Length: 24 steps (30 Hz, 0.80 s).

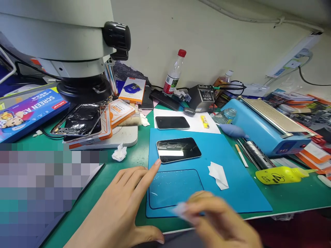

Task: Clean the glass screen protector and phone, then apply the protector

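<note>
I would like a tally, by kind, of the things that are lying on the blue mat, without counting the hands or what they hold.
Phone: 1
Clear panel with dark edge: 1
Loose white wipe: 1
Total: 3

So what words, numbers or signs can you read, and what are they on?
"SCREEN AS": long blue cardboard box.
"SCREEN": white box with orange edges.
"ESD SAFE", beside a triangle sign: yellow plastic squeeze bottle.
Too small or blurred: other print, like on the red-capped clear plastic bottle.
</note>
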Each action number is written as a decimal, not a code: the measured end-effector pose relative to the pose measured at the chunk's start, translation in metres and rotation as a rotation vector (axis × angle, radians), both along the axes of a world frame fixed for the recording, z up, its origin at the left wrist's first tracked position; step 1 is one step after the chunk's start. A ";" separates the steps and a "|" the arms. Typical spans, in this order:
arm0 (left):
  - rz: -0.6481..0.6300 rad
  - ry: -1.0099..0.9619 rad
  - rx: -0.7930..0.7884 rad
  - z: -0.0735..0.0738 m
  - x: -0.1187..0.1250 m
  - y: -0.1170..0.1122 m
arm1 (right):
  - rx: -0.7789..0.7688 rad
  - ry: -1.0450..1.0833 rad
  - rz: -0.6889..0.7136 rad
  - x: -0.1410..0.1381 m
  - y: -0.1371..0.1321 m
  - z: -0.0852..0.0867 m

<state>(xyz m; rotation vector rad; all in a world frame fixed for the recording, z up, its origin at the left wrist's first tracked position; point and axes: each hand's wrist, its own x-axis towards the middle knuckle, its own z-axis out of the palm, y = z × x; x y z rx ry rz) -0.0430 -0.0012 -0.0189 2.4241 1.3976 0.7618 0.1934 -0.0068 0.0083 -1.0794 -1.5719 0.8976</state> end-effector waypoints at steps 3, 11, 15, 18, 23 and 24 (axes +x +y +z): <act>0.025 -0.016 -0.029 0.001 -0.002 -0.001 | -0.190 0.175 -0.338 0.035 0.002 0.002; 0.126 -0.137 -0.048 0.008 -0.011 -0.011 | -0.399 0.163 -0.288 0.043 -0.007 -0.005; 0.207 -0.256 0.101 0.015 -0.008 -0.016 | -0.416 0.218 -0.219 0.030 -0.013 -0.001; 0.132 -0.232 0.132 0.017 -0.006 -0.016 | -0.319 0.161 -0.151 0.029 -0.017 0.003; 0.163 -0.238 0.124 0.011 -0.004 -0.013 | -0.020 0.130 -0.485 0.073 0.003 0.010; 0.184 -0.255 0.088 0.010 -0.003 -0.013 | -0.001 0.145 -0.550 0.085 0.011 0.010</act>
